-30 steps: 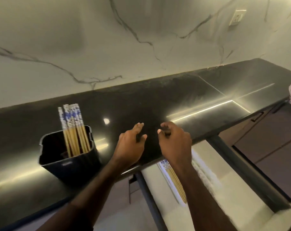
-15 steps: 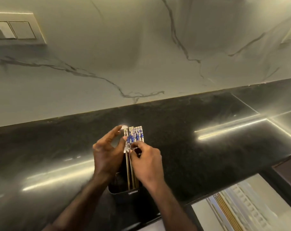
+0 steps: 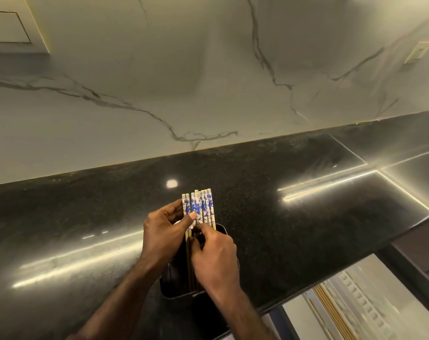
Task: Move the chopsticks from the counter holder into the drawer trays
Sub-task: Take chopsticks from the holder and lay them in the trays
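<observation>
Blue-patterned chopsticks (image 3: 200, 207) in the black holder (image 3: 170, 283), near the counter's (image 3: 282, 229) front edge, are pinched by left hand (image 3: 163, 235) and right hand (image 3: 214, 258).

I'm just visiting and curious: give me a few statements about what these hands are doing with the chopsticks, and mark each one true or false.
1. Both hands are on the chopsticks. True: the left hand and the right hand both pinch the bundle.
2. The chopsticks stand in a white holder. False: the holder is black.
3. The chopstick tops carry a blue and white pattern. True.
4. The drawer is shut. False: it is open at lower right, with wooden sticks lying in it.
5. The counter is pale marble. False: it is glossy black; the wall is marble.
</observation>
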Action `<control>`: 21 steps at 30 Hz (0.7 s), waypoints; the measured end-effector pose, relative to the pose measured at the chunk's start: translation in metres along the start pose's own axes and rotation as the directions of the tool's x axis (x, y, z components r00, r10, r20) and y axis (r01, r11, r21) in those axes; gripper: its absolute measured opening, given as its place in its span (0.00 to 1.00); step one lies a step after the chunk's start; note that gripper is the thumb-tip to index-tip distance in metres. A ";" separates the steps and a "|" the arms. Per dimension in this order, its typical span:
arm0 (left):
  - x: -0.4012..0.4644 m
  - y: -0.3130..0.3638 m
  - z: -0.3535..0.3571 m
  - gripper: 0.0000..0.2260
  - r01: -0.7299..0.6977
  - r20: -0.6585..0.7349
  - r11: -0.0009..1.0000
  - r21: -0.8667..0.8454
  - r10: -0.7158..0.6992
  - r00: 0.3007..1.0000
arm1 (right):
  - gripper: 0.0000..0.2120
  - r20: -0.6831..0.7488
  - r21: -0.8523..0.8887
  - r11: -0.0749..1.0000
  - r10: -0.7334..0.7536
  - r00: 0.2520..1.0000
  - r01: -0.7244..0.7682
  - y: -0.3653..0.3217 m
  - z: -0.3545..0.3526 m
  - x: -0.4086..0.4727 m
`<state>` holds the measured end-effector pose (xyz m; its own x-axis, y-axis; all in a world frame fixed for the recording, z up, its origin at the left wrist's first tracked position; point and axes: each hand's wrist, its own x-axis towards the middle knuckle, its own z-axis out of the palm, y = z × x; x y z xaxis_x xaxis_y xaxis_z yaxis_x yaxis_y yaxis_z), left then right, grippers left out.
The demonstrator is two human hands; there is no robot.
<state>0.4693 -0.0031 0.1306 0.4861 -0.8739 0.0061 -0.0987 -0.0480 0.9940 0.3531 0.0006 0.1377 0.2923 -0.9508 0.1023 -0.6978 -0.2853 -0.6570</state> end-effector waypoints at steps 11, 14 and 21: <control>0.008 -0.005 0.002 0.13 0.055 0.045 0.998 -0.023 -0.054 0.998 | 0.15 -0.021 0.018 1.000 -0.024 0.999 0.024 0.007 0.003 -0.003; 0.007 -0.005 0.000 0.12 0.053 0.016 0.998 -0.020 -0.053 0.998 | 0.15 0.027 0.014 1.000 -0.025 0.999 0.025 0.010 0.002 -0.002; 0.005 0.019 -0.012 0.13 -0.018 0.009 1.000 -0.021 0.018 1.000 | 0.13 0.122 0.075 0.997 -0.034 0.992 0.025 0.010 -0.003 0.006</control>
<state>0.4806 -0.0024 0.1504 0.4764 -0.8789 0.0232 -0.0891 -0.0220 0.9958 0.3463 -0.0087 0.1337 0.3929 -0.9190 0.0327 -0.6397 -0.2987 -0.7082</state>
